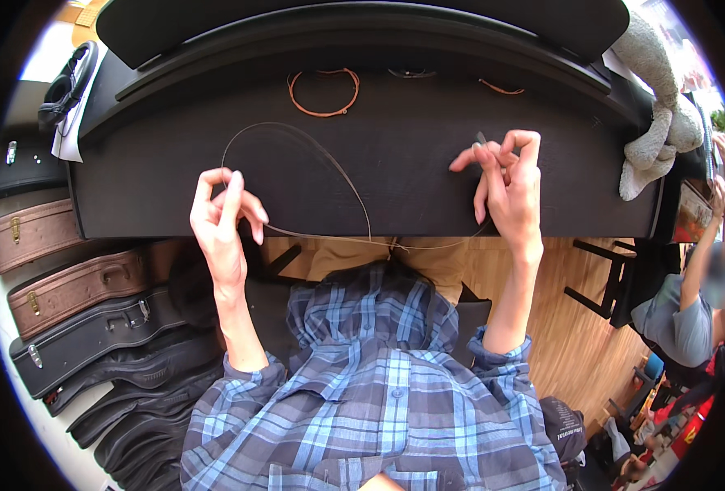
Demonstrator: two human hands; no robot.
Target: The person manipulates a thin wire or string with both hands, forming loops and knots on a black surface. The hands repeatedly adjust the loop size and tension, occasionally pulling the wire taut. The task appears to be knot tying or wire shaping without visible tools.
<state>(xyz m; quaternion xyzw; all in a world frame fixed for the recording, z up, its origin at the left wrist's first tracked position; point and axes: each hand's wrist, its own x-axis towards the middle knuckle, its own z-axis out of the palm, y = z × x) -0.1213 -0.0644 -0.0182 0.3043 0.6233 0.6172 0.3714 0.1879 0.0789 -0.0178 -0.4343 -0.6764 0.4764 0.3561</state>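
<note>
Thin, metallic and slightly brownish, a wire (346, 173) stretches between the two hands, rising in a tall loop over the black desk (411, 180) at the left and running low along its front edge toward the right. Behind it on the desk lie a copper-coloured coil (324, 113), a small dark coil (411, 74) by the raised back part and, farther right, a short curved copper-coloured strand (501, 87). A grey plush toy (657, 147) hangs over the desk's right end, and black headphones (69, 86) rest at the far left corner. Brown and black instrument cases (92, 278) are lined up at the left, beside the desk. At the right, over the wooden floor (558, 344), another person (681, 311) in a grey top has raised arms.

The left hand (225, 214) pinches the wire between thumb and index finger, with the other fingers loosely bent and the wire's lower run passing by them. The right hand (505, 184) is held up with its fingers bent unevenly, near the wire's other end; whether it grips the wire I cannot tell. Both forearms reach forward from rolled plaid sleeves, wide apart, with the hands lifted above the desk's front part.
</note>
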